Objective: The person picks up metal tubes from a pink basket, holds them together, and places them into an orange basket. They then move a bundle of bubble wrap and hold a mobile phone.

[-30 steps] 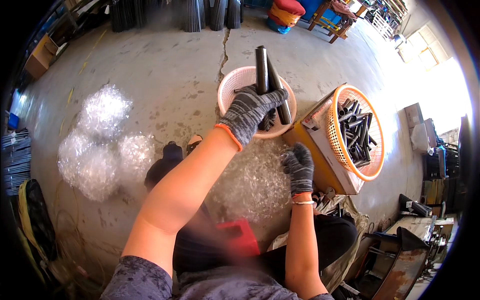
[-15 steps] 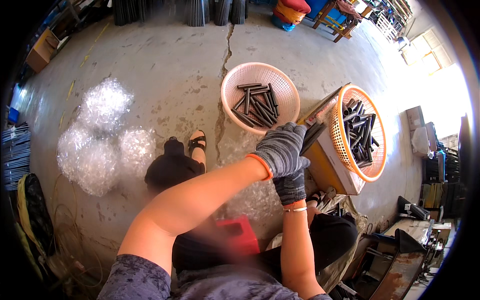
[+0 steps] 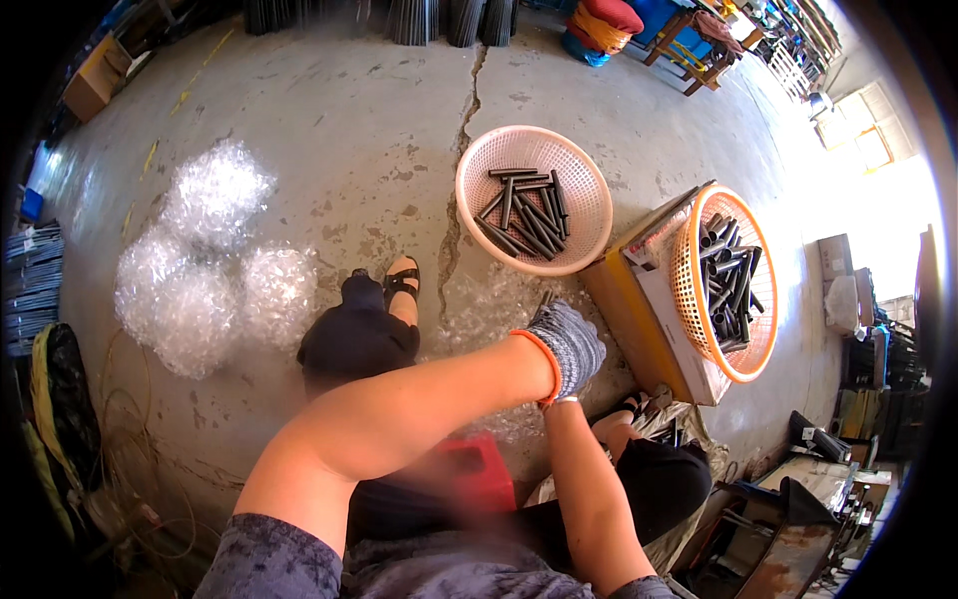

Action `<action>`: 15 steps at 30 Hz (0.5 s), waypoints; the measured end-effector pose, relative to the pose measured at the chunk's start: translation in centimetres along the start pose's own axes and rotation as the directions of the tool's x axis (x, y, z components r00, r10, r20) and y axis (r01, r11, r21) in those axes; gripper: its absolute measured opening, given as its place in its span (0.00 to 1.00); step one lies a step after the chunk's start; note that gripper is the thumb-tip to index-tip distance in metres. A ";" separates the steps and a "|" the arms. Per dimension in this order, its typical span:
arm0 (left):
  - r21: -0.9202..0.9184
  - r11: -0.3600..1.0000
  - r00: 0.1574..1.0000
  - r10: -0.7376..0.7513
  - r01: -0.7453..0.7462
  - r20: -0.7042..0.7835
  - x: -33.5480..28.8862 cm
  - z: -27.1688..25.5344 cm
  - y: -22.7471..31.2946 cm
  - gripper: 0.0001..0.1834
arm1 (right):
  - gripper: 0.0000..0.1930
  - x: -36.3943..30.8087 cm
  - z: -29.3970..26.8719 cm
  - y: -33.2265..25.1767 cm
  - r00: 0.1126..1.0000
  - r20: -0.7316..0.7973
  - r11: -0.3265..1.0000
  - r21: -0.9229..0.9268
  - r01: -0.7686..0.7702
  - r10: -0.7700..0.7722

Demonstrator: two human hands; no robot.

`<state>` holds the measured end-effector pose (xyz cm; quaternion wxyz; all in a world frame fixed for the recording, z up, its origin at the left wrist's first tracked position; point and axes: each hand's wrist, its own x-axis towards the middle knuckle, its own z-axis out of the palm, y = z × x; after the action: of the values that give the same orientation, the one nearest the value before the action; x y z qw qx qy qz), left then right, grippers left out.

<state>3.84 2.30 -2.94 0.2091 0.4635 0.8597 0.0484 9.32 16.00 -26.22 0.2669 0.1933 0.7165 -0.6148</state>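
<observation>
My left hand [image 3: 571, 349], in a grey striped knit glove with an orange cuff, is closed in front of my lap. Short dark tube ends [image 3: 547, 298] stick out beyond its knuckles. My right hand is hidden behind the left one; only its wrist and forearm [image 3: 589, 469] show, so its fingers cannot be seen. Beyond my hands, a pale pink plastic basket [image 3: 584, 245] on the floor holds several loose black tubes [image 3: 536, 222]. To the right, an orange-rimmed basket [image 3: 689, 285] full of black tubes [image 3: 733, 285] leans tilted on a cardboard box [image 3: 639, 309].
Clumps of clear plastic scraps [image 3: 190, 290] lie on the floor at left, with more scraps near my feet. A red plastic stool [image 3: 479, 469] is beneath me. Bundled rods [image 3: 409, 22] stand at the back. Metal equipment [image 3: 798, 529] sits at lower right.
Both hands have drawn back from beside the box toward my body. The dark tubes that pointed right at the box now show only as ends above my left glove.
</observation>
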 end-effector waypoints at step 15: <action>0.151 0.976 0.978 -0.136 0.160 -0.157 0.3 -0.9 -1.8 0.11 | 0.21 9.1 1.0 -10.7 0.979 -0.166 0.964 0.213 0.157 -0.122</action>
<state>1.95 1.64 -2.67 0.1105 0.4087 0.9060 -0.0040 -4.14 12.71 -23.62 0.1442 0.2172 0.6721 -0.6930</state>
